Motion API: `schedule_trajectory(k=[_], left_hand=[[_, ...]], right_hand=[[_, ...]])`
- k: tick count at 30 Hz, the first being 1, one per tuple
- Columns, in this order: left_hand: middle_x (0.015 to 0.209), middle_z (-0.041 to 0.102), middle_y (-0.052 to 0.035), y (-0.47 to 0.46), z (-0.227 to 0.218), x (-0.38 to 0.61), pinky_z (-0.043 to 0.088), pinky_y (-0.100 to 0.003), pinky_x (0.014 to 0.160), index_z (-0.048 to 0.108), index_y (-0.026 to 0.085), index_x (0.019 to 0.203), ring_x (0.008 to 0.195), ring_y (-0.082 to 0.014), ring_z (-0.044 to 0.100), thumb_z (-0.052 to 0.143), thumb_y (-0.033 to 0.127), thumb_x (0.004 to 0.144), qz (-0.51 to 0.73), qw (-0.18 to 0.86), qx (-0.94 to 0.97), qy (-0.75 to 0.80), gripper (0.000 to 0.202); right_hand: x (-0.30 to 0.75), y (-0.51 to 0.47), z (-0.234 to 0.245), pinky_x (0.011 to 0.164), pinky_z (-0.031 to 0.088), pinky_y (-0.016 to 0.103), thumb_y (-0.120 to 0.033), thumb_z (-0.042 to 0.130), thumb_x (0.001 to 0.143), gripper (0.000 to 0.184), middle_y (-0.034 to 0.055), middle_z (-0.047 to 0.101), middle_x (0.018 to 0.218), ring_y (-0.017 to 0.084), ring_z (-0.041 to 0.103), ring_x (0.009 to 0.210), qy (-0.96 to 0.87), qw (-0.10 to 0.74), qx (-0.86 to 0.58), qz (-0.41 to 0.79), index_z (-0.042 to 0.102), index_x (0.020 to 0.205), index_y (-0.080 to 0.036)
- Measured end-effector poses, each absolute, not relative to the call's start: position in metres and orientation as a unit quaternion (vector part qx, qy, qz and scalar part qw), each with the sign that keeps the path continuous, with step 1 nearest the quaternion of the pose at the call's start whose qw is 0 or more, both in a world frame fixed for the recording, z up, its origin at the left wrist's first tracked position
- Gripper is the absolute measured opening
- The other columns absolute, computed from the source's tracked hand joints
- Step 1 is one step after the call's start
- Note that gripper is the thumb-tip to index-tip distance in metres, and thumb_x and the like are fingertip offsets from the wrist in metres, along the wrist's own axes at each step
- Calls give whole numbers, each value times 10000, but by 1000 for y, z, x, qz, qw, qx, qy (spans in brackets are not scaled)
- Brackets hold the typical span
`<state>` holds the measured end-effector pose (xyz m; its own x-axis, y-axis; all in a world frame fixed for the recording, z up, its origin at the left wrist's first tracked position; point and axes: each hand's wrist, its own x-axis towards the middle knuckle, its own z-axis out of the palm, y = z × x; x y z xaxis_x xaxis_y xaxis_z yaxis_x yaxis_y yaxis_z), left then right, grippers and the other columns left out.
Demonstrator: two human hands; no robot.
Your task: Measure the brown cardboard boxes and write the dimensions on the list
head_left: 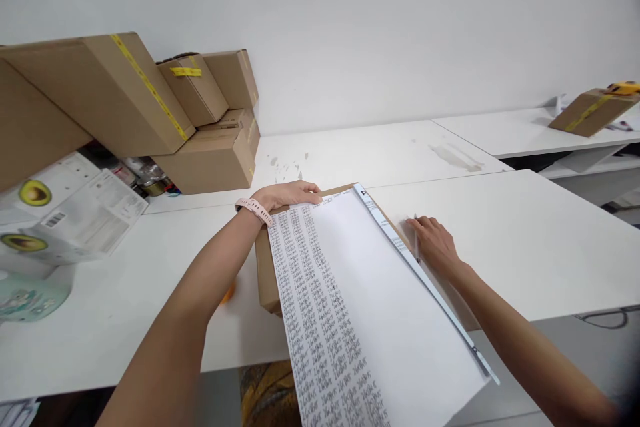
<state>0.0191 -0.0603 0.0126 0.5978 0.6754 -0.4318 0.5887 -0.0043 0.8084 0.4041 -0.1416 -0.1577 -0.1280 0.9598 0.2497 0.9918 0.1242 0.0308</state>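
Note:
A large white sheet (380,307) with columns of handwriting down its left side lies over a flat cardboard box (267,280) on the white table (525,240). My left hand (287,195), with a pink watch strap at the wrist, lies flat on the sheet's far left corner, fingers stretched out. My right hand (434,241) rests at the sheet's right edge on the table, fingers curled round a thin pen (416,243). The near end of the sheet hangs past the table's front edge.
Several stacked cardboard boxes (150,100) with yellow tape stand at the back left. White avocado-printed cartons (60,213) and a pale green roll (30,297) sit at the left. Another taped box (590,110) lies on the far right table. A small orange object (229,293) shows under my left forearm.

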Motion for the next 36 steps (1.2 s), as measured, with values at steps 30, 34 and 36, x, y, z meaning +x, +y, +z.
schedule_trajectory(k=[30,34,36], left_hand=[[1340,650,-102,-112,42,-21,450,-405,1038,642,216,1171,1230,-247,599,690,446,801,431,382,679,456,438],[1212,713,-97,-158,14,-78,462,-443,1048,672,204,1067,1191,-282,625,709,428,772,482,254,628,556,373],[1212,708,-97,-184,-14,-103,453,-462,1062,676,200,1072,1187,-294,625,697,447,765,420,223,629,614,395]], right_hand=[[387,-275,-37,528,499,375,-560,809,709,368,75,699,790,230,613,590,-358,507,-613,488,664,918,-294],[443,-254,-70,587,487,377,-447,849,658,239,72,680,789,203,597,617,-262,570,-679,381,692,786,-319],[460,-250,-90,615,477,382,-395,838,639,207,63,655,765,191,580,617,-240,551,-713,361,659,721,-333]])
